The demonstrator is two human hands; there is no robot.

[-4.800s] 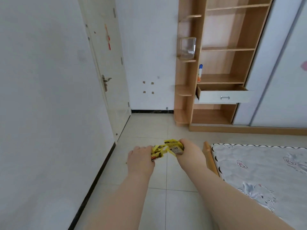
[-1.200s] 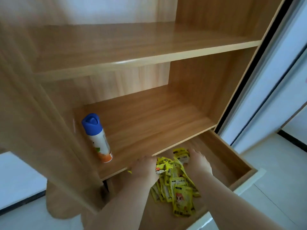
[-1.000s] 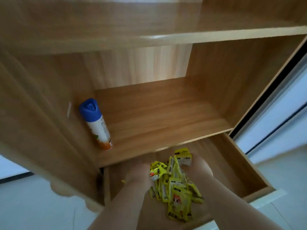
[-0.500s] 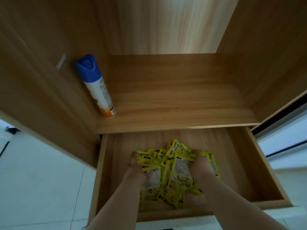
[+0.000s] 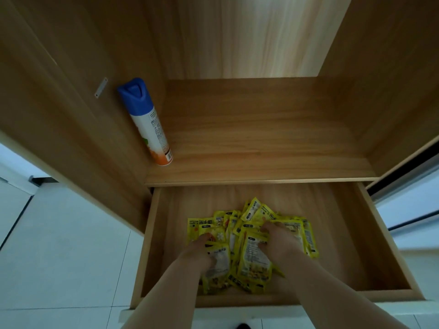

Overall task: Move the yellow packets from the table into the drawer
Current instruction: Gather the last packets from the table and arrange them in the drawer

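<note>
A heap of several yellow packets point(image 5: 251, 255) lies on the bottom of the open wooden drawer point(image 5: 356, 233), toward its front and middle. My left hand point(image 5: 198, 252) rests on the left part of the heap, fingers curled around packets. My right hand point(image 5: 279, 241) presses on the right part, fingers bent into the packets. Both forearms reach in over the drawer's front edge. The packets under my hands are hidden.
Above the drawer is a wooden shelf point(image 5: 261, 162) with a blue-capped spray can point(image 5: 147, 122) leaning at its left wall. White floor tiles point(image 5: 59, 257) lie to the left, a white sliding door point(image 5: 413, 205) to the right. The drawer's right and back parts show bare wood.
I walked from the room to the cabinet with the packets in both hands. Over the last second my hands sank into the drawer and the packets now spread on its bottom.
</note>
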